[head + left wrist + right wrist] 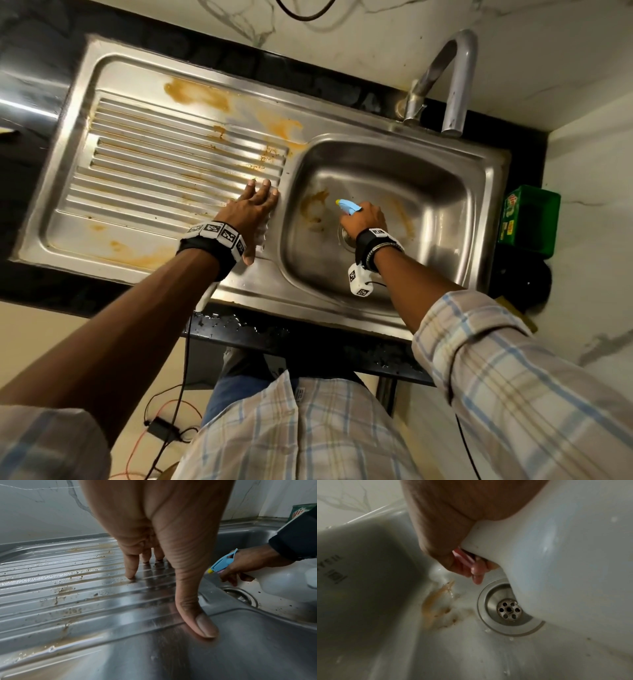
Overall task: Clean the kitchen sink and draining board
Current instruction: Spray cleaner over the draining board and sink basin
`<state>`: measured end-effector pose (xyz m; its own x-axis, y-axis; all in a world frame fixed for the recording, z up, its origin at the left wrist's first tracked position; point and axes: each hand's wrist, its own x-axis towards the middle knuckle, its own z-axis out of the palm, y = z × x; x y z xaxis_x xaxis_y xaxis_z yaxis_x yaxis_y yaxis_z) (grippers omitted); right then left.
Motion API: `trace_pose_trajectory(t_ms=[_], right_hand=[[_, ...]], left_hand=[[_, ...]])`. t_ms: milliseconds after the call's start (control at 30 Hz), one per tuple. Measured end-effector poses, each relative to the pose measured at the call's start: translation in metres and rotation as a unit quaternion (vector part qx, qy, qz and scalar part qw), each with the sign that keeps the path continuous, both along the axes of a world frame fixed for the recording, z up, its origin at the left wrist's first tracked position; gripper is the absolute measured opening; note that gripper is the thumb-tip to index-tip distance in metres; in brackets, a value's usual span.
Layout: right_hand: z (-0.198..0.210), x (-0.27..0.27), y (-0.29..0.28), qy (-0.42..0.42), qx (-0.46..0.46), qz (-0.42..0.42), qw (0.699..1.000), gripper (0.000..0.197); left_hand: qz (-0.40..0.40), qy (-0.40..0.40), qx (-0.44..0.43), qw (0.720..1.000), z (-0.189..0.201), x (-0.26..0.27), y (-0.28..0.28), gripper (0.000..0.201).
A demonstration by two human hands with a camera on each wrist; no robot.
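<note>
Clearly the spraying step is in hand: the person's right hand point(363, 219) is down inside the sink bowl point(445, 192), fingers wrapped round the neck of a white spray bottle point(284, 584) with its light-blue trigger head point(347, 206) aimed toward the bowl's left wall, where an orange-brown stain point(313, 209) curls across the floor of the bowl just beside the drain strainer point(509, 609). From the right wrist view the fingers point(476, 572) curl round the pink trigger under the bottle, though I cannot tell whether it is being squeezed at this instant; no mist shows. The left hand point(253, 212) grasps nothing: it lies flat with fingers straight on the draining board point(164, 164), at the board's right end where the ribs finish, next to the bowl's left rim, thumb point(202, 623) and fingertips point(131, 573) resting on the steel, seemingly to steady the body. The board itself is untouched, I would say: orange smears point(195, 94) sit near its back edge and along its front edge, with specks in the grooves. A tap point(452, 85) stands at the back right corner of the sink unit, and a green box point(529, 219) sits off the unit's right edge. Next, I judge, the cleaner needs laying over the remaining bowl stains and then the board, after which something to scrub with is wanted; none is in view.
</note>
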<state>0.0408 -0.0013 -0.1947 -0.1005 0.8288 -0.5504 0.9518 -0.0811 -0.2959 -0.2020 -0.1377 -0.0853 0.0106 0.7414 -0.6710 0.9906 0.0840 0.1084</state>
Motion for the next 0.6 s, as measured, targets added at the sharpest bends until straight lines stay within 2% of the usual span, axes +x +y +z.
trace_pose_trajectory(t_ms=[200, 333, 433, 500, 600], right_hand=[[-0.001, -0.007, 0.002, 0.002, 0.01, -0.009, 1.0, 0.039], [-0.001, -0.012, 0.002, 0.009, 0.017, -0.027, 0.999, 0.033], [0.002, -0.014, 0.002, 0.013, 0.002, -0.026, 1.0, 0.04], [0.005, -0.012, 0.003, 0.03, -0.005, -0.074, 0.997, 0.044], [0.009, -0.002, 0.005, 0.086, -0.016, -0.201, 0.976, 0.049]], left_hand=[[-0.003, 0.002, 0.003, 1.0, 0.0, 0.0, 0.0, 0.158], [-0.003, 0.003, 0.002, 1.0, 0.001, 0.001, 0.0, 0.158], [-0.009, 0.01, 0.0, 1.0, 0.002, 0.001, 0.0, 0.159], [-0.011, 0.014, -0.004, 1.0, 0.004, 0.001, 0.0, 0.159], [-0.014, 0.016, -0.007, 1.0, 0.005, 0.002, 0.002, 0.158]])
